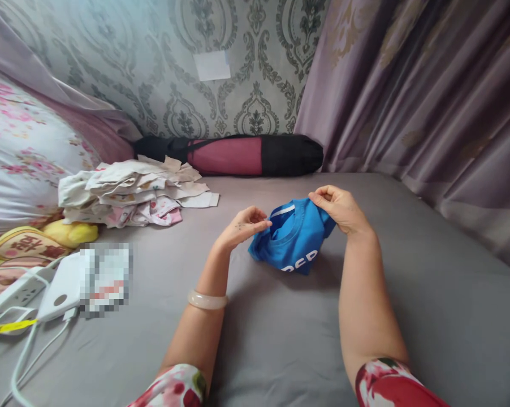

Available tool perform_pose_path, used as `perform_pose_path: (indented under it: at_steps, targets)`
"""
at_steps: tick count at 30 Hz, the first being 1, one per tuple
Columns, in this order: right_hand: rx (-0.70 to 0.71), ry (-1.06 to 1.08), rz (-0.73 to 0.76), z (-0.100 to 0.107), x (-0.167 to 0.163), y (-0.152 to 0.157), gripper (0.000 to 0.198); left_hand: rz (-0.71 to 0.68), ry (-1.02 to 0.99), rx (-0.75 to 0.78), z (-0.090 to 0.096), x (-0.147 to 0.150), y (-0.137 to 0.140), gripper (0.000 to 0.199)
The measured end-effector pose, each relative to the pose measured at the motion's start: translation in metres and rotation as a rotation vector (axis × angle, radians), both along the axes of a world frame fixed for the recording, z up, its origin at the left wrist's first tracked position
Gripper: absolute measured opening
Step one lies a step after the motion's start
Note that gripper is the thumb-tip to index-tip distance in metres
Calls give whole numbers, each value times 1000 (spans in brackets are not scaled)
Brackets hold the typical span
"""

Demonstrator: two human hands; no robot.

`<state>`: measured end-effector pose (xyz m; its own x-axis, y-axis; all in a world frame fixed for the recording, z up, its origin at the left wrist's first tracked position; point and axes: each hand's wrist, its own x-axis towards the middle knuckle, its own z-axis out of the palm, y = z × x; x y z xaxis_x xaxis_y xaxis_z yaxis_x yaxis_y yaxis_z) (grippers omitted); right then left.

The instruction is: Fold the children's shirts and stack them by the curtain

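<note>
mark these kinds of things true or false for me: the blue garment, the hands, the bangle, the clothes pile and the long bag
1. The right hand pinches the blue garment. True.
2. The bangle is on the right forearm. False: it is on the left forearm.
3. White letters show on the blue garment. True.
4. The long bag is entirely black. False: it has a dark pink section.
5. The clothes pile lies left of the blue garment. True.

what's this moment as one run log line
left hand: at left edge of blue shirt, hold unclear | right hand: pinching its upper right | shirt: bunched | clothes pile: left, on grey sheet
</note>
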<state>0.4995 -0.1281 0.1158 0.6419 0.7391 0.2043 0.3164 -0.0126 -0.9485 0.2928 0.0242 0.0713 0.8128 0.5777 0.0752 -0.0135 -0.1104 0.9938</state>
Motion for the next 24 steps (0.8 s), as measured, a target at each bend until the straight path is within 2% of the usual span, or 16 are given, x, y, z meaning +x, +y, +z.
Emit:
perform_pose_path:
  at_steps: [5,11,14,20,24]
  targets:
    - [-10,16,-67,0,7,-6,44,-112,93,145,-4,-7,1,37]
    - [-85,10,-27,2,11,-18,41,-123,207,177,-16,-6,11,20]
    - [-169,-70,27,7,11,-25,40,-26,233,100,-14,-5,13,19]
    - [-389,-194,60,15,11,-31,33,102,144,-178,-2,-7,12,25]
    - [-373,-198,51,9,14,-24,32,219,73,-344,-3,-4,13,28]
